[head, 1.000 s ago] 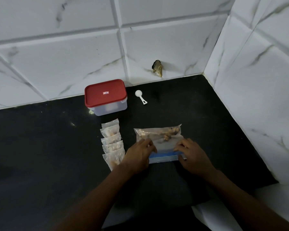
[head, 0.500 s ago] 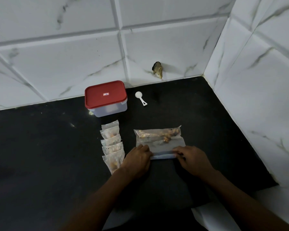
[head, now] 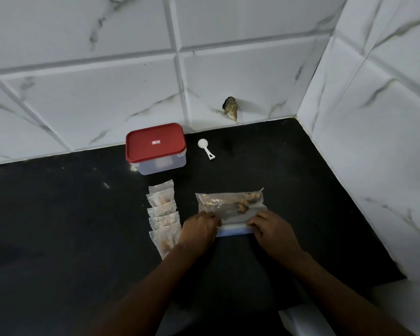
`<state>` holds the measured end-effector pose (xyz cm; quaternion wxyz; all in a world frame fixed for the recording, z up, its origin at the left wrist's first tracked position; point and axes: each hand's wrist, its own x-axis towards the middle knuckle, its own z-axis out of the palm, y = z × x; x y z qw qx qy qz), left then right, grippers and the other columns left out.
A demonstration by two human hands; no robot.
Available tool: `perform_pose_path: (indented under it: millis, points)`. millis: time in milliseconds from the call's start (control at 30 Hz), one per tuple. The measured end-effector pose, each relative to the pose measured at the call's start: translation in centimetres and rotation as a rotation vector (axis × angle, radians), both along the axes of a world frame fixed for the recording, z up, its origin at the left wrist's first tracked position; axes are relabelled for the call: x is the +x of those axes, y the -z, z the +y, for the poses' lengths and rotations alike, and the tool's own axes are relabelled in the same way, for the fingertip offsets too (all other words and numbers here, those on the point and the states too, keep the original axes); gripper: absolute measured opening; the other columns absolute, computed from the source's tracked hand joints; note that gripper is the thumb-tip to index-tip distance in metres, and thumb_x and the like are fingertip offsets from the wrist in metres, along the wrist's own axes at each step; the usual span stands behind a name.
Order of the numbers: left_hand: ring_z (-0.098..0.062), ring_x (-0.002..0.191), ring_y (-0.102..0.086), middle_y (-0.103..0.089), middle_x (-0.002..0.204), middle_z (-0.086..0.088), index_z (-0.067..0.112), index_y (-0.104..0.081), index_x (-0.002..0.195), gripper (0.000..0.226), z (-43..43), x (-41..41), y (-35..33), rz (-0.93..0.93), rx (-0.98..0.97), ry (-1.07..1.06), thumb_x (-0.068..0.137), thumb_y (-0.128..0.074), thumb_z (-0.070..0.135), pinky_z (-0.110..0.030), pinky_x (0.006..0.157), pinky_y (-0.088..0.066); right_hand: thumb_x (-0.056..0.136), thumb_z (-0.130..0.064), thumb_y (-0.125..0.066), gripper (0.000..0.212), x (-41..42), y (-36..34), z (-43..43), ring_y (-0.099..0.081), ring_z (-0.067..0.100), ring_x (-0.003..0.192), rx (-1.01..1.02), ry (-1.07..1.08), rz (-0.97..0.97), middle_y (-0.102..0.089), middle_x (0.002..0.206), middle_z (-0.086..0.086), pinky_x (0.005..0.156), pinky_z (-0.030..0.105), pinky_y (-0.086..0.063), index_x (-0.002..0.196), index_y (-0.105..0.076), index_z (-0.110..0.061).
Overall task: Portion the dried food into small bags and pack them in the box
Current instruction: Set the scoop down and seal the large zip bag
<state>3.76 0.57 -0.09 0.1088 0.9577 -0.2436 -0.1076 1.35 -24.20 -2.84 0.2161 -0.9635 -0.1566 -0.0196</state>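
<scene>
Grip closed both sides: left hand (head: 199, 229) and right hand (head: 275, 231) pinch the big bag's (head: 230, 205) folded near edge, flat on the worktop (head: 58, 226). Likely sealing leftovers. Small bags (head: 164, 214) lie filled just left. Next: unlid the box (head: 155, 149) and load them.

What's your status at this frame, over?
Left hand and right hand grip the large bag at its near edge. Small bags filled, unpacked. Box lidded.

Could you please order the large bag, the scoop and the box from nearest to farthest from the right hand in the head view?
1. Large bag, held by the right hand.
2. Scoop, farther back.
3. Box, back left.
</scene>
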Motion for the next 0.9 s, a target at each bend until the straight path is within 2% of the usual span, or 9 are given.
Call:
perform_pose_path:
  millis: [167, 267, 333, 400, 500, 633, 733, 800, 900]
  points:
    - [-0.014, 0.119, -0.057, -0.058, 0.136, 0.002, 0.025, -0.062, 0.132, 0.036, 1.6, -0.7, -0.1, 0.048, -0.046, 0.029, 0.099, -0.058, 0.040, -0.031, 0.102, -0.049, 0.088, -0.043, -0.061, 0.024, -1.0, 0.0, -0.7, -0.054, 0.000, 0.099, -0.001, -0.018, 0.003, -0.064, 0.108, -0.013, 0.086, 0.020, -0.043, 0.107, -0.068, -0.031]
    - [-0.016, 0.123, -0.056, -0.057, 0.139, -0.001, 0.024, -0.061, 0.134, 0.035, 1.6, -0.3, -0.4, 0.070, -0.019, 0.055, 0.102, -0.055, 0.038, -0.035, 0.108, -0.046, 0.092, -0.036, -0.060, 0.018, -0.9, -0.3, -0.9, -0.056, 0.004, 0.102, -0.024, -0.018, -0.038, -0.067, 0.108, -0.011, 0.090, 0.025, -0.039, 0.105, -0.070, -0.030]
    - [-0.017, 0.122, -0.058, -0.061, 0.137, -0.002, 0.024, -0.060, 0.133, 0.031, 1.5, 0.2, -0.6, 0.073, 0.000, 0.051, 0.106, -0.050, 0.035, -0.038, 0.111, -0.043, 0.096, -0.031, -0.058, 0.015, -0.2, -0.6, -0.8, -0.056, 0.003, 0.098, -0.006, -0.021, -0.012, -0.068, 0.105, -0.010, 0.089, 0.023, -0.043, 0.105, -0.070, -0.029]
    - [-0.018, 0.116, -0.061, -0.063, 0.132, -0.003, 0.025, -0.055, 0.133, 0.030, 1.4, 0.8, -0.9, 0.091, -0.001, 0.025, 0.106, -0.048, 0.036, -0.041, 0.108, -0.046, 0.100, -0.031, -0.056, 0.015, 0.8, -1.1, -0.7, -0.056, 0.000, 0.094, 0.011, -0.023, 0.038, -0.067, 0.106, -0.011, 0.083, 0.019, -0.046, 0.107, -0.069, -0.029]
    - [-0.020, 0.112, -0.063, -0.057, 0.138, -0.004, 0.024, -0.051, 0.135, 0.032, 1.2, 1.8, -1.0, 0.072, -0.005, -0.008, 0.105, -0.052, 0.036, -0.039, 0.098, -0.052, 0.099, -0.032, -0.058, 0.014, 2.3, -1.6, -0.7, -0.055, -0.003, 0.090, 0.009, -0.004, 0.049, -0.063, 0.108, -0.014, 0.074, 0.009, -0.037, 0.109, -0.068, -0.030]
    - [-0.022, 0.140, -0.042, -0.041, 0.155, -0.003, 0.025, -0.056, 0.138, 0.035, 0.9, 2.7, -0.3, -0.004, 0.070, 0.032, 0.105, -0.053, 0.035, -0.042, 0.117, -0.035, 0.098, -0.033, -0.052, 0.022, 3.3, -1.2, -0.6, -0.056, 0.008, 0.095, -0.118, 0.002, -0.008, -0.067, 0.108, -0.008, 0.078, 0.026, -0.041, 0.107, -0.072, -0.029]
    - [-0.021, 0.134, -0.045, -0.042, 0.149, -0.004, 0.023, -0.055, 0.139, 0.039, 0.6, 2.9, 0.0, -0.012, 0.063, -0.013, 0.103, -0.057, 0.037, -0.039, 0.113, -0.040, 0.094, -0.031, -0.048, 0.028, 3.2, -0.9, -0.1, -0.057, 0.013, 0.095, -0.144, 0.061, -0.059, -0.066, 0.109, -0.005, 0.079, 0.033, -0.047, 0.103, -0.074, -0.026]
    - [-0.021, 0.129, -0.051, -0.045, 0.147, -0.004, 0.023, -0.054, 0.139, 0.039, 0.2, 2.7, 0.1, 0.004, 0.018, -0.028, 0.101, -0.060, 0.033, -0.037, 0.108, -0.046, 0.093, -0.027, -0.052, 0.023, 3.2, -0.5, 0.2, -0.059, 0.013, 0.091, -0.075, 0.074, -0.057, -0.065, 0.108, -0.003, 0.077, 0.032, -0.051, 0.098, -0.074, -0.023]
    - [-0.022, 0.136, -0.048, -0.039, 0.157, -0.004, 0.023, -0.056, 0.138, 0.036, -0.1, 2.1, 0.2, 0.052, 0.002, -0.018, 0.102, -0.058, 0.030, -0.039, 0.110, -0.047, 0.094, -0.028, -0.054, 0.019, 2.8, 0.1, 0.5, -0.057, 0.008, 0.088, 0.014, 0.072, -0.021, -0.063, 0.104, -0.004, 0.077, 0.028, -0.052, 0.097, -0.073, -0.023]
